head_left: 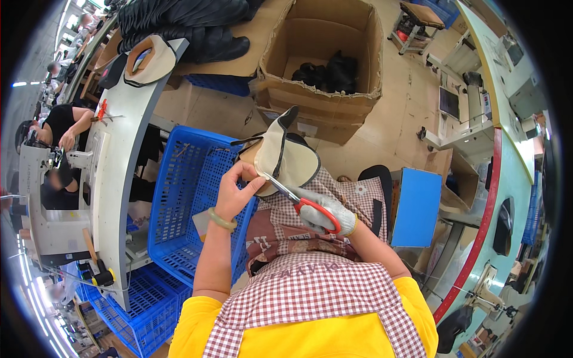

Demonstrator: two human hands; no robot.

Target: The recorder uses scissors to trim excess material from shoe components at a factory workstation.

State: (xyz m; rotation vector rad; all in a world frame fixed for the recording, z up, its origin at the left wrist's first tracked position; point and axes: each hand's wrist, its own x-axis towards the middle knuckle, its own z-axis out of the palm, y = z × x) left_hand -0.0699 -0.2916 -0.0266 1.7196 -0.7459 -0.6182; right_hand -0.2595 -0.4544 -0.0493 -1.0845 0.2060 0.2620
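Note:
A cream boot upper (301,162) with black edging and a tan lining rests over my lap. My left hand (233,192), bare and with a bangle at the wrist, pinches its near edge between thumb and fingers. In a grey-white glove, my right hand (329,210) grips the red handles of a pair of scissors (285,191). The blades point up and left, with their tips at the edge beside my left fingertips. Whether the blades are parted is too small to tell.
Left of my lap stands a blue plastic crate (170,209), beside a white worktable (122,149) bearing another cream upper (170,59). Ahead is a cardboard box (319,116) with black pieces inside. A blue box (416,209) stands at right. A person (71,125) works at far left.

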